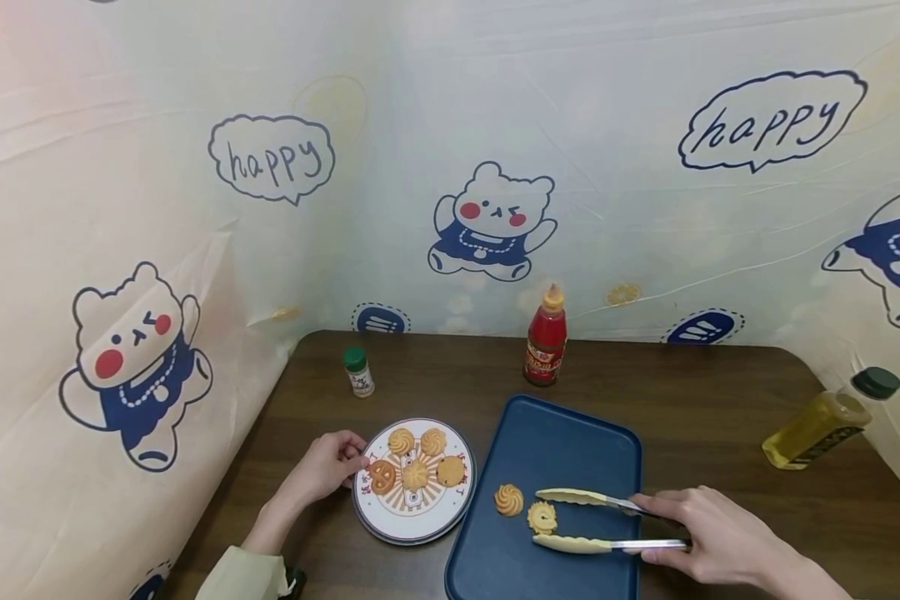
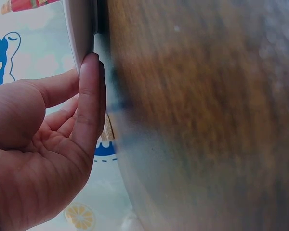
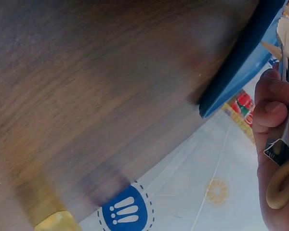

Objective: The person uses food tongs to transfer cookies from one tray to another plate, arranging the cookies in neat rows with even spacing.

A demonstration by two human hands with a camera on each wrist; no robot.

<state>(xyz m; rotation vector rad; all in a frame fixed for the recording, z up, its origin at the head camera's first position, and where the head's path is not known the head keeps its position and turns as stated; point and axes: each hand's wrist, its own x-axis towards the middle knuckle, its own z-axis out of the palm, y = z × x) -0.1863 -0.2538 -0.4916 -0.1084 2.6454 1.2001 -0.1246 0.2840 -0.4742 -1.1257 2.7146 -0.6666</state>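
Observation:
My left hand (image 1: 333, 461) pinches the left rim of a white plate (image 1: 397, 522), thumb above and fingers below, as the left wrist view also shows. Several cookies lie on that plate, among them a pretzel-shaped one (image 1: 382, 477) and a round flat one (image 1: 451, 472). In my right hand (image 1: 712, 533) are tongs (image 1: 630, 546) with cream-coloured tips, held over a blue tray (image 1: 570, 442). The tips stand apart on either side of a pale ring-like cookie (image 1: 542, 517); I cannot tell whether they touch it. A swirl cookie (image 1: 508, 500) lies on the tray just left of it.
Behind the tray stands a red sauce bottle (image 1: 546, 337). A green-capped shaker (image 1: 358, 372) is behind the plate, and an oil bottle (image 1: 817, 433) stands at the table's right side. A printed curtain (image 1: 390, 250) borders the dark wooden table (image 1: 450, 367).

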